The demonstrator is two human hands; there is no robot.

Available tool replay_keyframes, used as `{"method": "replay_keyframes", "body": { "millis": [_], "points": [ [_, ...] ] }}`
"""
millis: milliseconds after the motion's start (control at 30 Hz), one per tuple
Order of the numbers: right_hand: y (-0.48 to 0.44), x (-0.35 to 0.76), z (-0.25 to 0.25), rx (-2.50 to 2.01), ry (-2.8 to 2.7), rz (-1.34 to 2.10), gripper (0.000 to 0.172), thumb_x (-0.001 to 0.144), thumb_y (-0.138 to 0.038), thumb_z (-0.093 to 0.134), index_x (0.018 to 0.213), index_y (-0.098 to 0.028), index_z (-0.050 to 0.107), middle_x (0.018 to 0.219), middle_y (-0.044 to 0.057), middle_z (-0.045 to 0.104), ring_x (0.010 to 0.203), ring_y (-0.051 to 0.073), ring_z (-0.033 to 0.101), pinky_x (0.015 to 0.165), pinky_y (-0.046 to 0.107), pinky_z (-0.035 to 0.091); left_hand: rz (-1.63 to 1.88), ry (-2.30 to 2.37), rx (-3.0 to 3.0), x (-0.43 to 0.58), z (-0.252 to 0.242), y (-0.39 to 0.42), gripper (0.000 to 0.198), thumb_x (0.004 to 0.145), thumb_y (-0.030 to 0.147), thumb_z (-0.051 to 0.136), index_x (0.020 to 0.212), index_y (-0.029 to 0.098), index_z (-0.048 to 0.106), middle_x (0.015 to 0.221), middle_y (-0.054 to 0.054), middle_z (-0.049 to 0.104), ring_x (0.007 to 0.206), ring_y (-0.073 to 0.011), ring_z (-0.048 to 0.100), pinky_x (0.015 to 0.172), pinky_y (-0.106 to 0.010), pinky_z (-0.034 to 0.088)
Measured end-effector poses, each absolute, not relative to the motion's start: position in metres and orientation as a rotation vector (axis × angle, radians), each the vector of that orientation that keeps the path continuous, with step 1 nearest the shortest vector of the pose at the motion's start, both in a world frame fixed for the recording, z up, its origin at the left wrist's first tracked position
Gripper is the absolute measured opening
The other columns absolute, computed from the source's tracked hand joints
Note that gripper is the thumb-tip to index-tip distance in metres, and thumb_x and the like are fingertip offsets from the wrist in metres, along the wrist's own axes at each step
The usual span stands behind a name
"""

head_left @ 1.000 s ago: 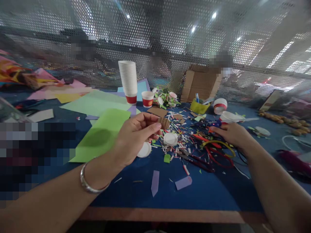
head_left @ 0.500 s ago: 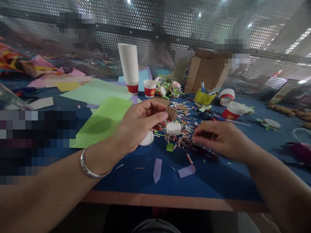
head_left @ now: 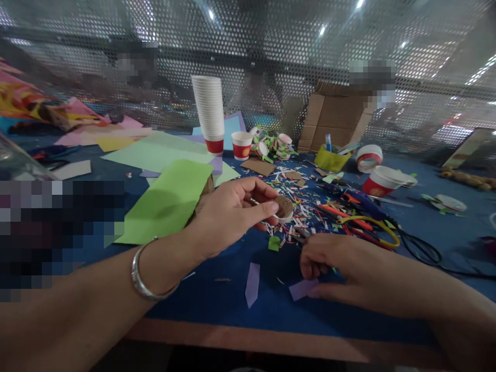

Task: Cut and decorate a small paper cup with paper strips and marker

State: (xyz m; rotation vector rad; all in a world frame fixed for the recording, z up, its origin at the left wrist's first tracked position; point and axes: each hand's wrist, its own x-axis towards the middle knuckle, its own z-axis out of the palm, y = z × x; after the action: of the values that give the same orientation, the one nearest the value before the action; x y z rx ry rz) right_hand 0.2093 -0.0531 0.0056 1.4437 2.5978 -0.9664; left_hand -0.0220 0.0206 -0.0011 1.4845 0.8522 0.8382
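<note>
Holding a brown cardboard disc (head_left: 284, 207) by its left edge, the left hand (head_left: 232, 213) has thumb and fingertips closed upon it, above the middle of the table (head_left: 217, 305). The disc sticks out from the fingertips to the right, with its flat face turned upward to the viewer; as it is about round, I cannot tell a long axis. Behind and below it, a white round piece (head_left: 286, 219) is partly hidden.

The right hand (head_left: 344, 263) is half open, with fingers curled and the thumb apart from them. Its thumb tip is at the right end of a purple paper piece (head_left: 300, 290), which lies with its long axis nearly from left to right; whether the hand has hold of it, I cannot tell. Near it, a purple strip (head_left: 252, 283) points its sharp end toward the person.

The table surface is dark blue, with many paper scraps (head_left: 298, 199) in the middle and a green sheet (head_left: 166, 199) on the left. Farther back stand a tall cup stack (head_left: 208, 108) and a cardboard box (head_left: 339, 116), before a perforated grey screen (head_left: 248, 31)
</note>
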Motion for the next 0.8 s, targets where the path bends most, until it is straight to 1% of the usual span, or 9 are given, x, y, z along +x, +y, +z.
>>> {"method": "replay_keyframes", "body": {
  "millis": [100, 200, 267, 333, 433, 500, 567, 700, 800],
  "points": [
    [-0.054, 0.207, 0.006, 1.476, 2.565, -0.958, 0.016, 0.092, -0.037, 0.072, 0.094, -0.023, 0.066, 0.099, 0.0, 0.068, 0.091, 0.018, 0.062, 0.079, 0.029, 0.044, 0.833, 0.868, 1.516, -0.022, -0.001, 0.02, 0.019, 0.086, 0.024, 0.076, 0.099, 0.014, 0.067, 0.087, -0.002, 0.075, 0.073, -0.0114, 0.074, 0.06, -0.019, 0.06],
    [-0.055, 0.204, 0.008, 1.484, 2.552, -0.967, 0.016, 0.093, -0.036, 0.07, 0.089, -0.022, 0.064, 0.095, -0.001, 0.068, 0.087, 0.017, 0.061, 0.076, 0.028, 0.044, 0.834, 0.87, 1.538, -0.023, -0.002, 0.02, 0.022, 0.086, 0.026, 0.076, 0.102, 0.014, 0.067, 0.092, -0.004, 0.075, 0.077, -0.014, 0.075, 0.064, -0.022, 0.062],
    [-0.055, 0.203, 0.01, 1.489, 2.543, -0.996, 0.015, 0.093, -0.033, 0.069, 0.085, -0.021, 0.064, 0.089, -0.002, 0.067, 0.08, 0.015, 0.06, 0.07, 0.027, 0.043, 0.838, 0.867, 1.553, -0.024, -0.003, 0.02, 0.024, 0.086, 0.027, 0.076, 0.103, 0.014, 0.067, 0.094, -0.004, 0.074, 0.078, -0.0152, 0.075, 0.065, -0.024, 0.063],
    [-0.054, 0.203, 0.012, 1.525, 2.558, -1.047, 0.013, 0.092, -0.029, 0.069, 0.083, -0.021, 0.064, 0.082, -0.003, 0.066, 0.072, 0.013, 0.057, 0.064, 0.025, 0.041, 0.84, 0.855, 1.566, -0.024, -0.003, 0.019, 0.022, 0.085, 0.027, 0.075, 0.101, 0.014, 0.067, 0.091, -0.004, 0.073, 0.076, -0.0152, 0.075, 0.065, -0.025, 0.064],
    [-0.051, 0.206, 0.015, 1.607, 2.637, -1.174, 0.01, 0.093, -0.031, 0.068, 0.088, -0.022, 0.068, 0.079, -0.003, 0.067, 0.068, 0.011, 0.057, 0.062, 0.023, 0.042, 0.806, 0.829, 1.596, -0.023, -0.003, 0.017, 0.018, 0.085, 0.025, 0.073, 0.098, 0.014, 0.067, 0.088, -0.003, 0.072, 0.077, -0.0163, 0.074, 0.065, -0.026, 0.064],
    [-0.049, 0.208, 0.016, 1.686, 2.705, -1.255, 0.014, 0.095, -0.035, 0.067, 0.094, -0.022, 0.07, 0.082, -0.002, 0.069, 0.071, 0.011, 0.06, 0.064, 0.023, 0.045, 0.773, 0.818, 1.625, -0.022, -0.003, 0.015, 0.015, 0.085, 0.024, 0.072, 0.096, 0.015, 0.068, 0.09, -0.004, 0.072, 0.079, -0.0175, 0.075, 0.066, -0.028, 0.065],
    [-0.048, 0.21, 0.016, 1.774, 2.762, -1.314, 0.018, 0.096, -0.039, 0.067, 0.096, -0.022, 0.071, 0.081, -0.001, 0.07, 0.068, 0.011, 0.06, 0.063, 0.024, 0.046, 0.752, 0.805, 1.638, -0.021, -0.004, 0.014, 0.013, 0.085, 0.024, 0.072, 0.094, 0.016, 0.068, 0.09, -0.004, 0.072, 0.079, -0.0177, 0.075, 0.067, -0.029, 0.065],
    [-0.045, 0.212, 0.012, 1.884, 2.775, -1.45, 0.02, 0.094, -0.04, 0.07, 0.095, -0.021, 0.071, 0.066, -0.004, 0.065, 0.048, 0.008, 0.05, 0.051, 0.023, 0.043, 0.72, 0.784, 1.617, -0.02, -0.006, 0.013, 0.013, 0.086, 0.027, 0.071, 0.094, 0.017, 0.067, 0.089, -0.003, 0.072, 0.077, -0.0171, 0.075, 0.067, -0.029, 0.065],
    [-0.044, 0.212, 0.009, 1.92, 2.767, -1.482, 0.017, 0.092, -0.037, 0.073, 0.095, -0.02, 0.071, 0.064, -0.004, 0.065, 0.045, 0.007, 0.048, 0.045, 0.022, 0.039, 0.695, 0.774, 1.616, -0.02, -0.007, 0.012, 0.013, 0.085, 0.028, 0.072, 0.093, 0.018, 0.067, 0.085, -0.002, 0.072, 0.073, -0.016, 0.074, 0.068, -0.029, 0.065]
  ]
}}
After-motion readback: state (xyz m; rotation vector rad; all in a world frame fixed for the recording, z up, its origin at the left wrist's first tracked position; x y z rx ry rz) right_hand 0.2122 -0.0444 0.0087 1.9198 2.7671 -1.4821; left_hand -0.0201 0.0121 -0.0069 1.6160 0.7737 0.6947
